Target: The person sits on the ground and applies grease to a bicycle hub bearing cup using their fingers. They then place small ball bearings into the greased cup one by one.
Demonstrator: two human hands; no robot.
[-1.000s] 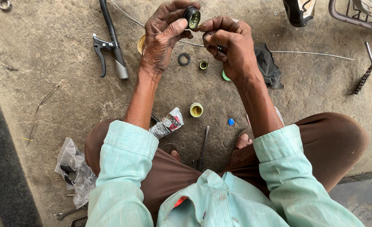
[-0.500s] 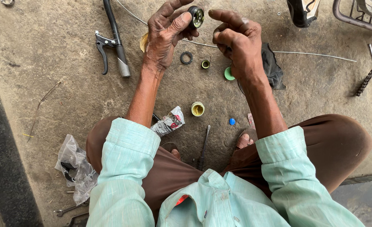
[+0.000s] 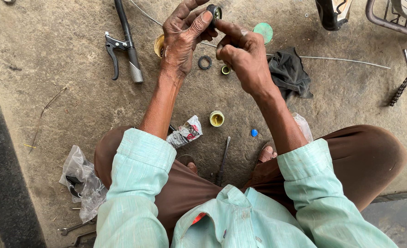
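Observation:
My left hand (image 3: pixel 183 39) holds a small round black part with a greenish centre (image 3: pixel 214 11) between thumb and fingers, raised above the ground. My right hand (image 3: pixel 242 55) is right beside it, its fingertips touching the part's lower edge. Both hands look greasy. Below them on the concrete lie a black rubber ring (image 3: pixel 205 62) and a small yellow-green ring (image 3: pixel 225 70).
A handlebar with brake lever (image 3: pixel 125 43) lies at left. A yellow tin (image 3: pixel 217 118), a crumpled packet (image 3: pixel 185 133), a blue cap (image 3: pixel 254 132), a screwdriver (image 3: pixel 223 160), a black rag (image 3: pixel 288 71), a green lid (image 3: pixel 263 32), a thin wire (image 3: pixel 341 61) and a plastic bag (image 3: pixel 81 181) surround my crossed legs.
My right hand moved away from the part slightly and then came back against it. The view shifted so the hands sit higher in the picture.

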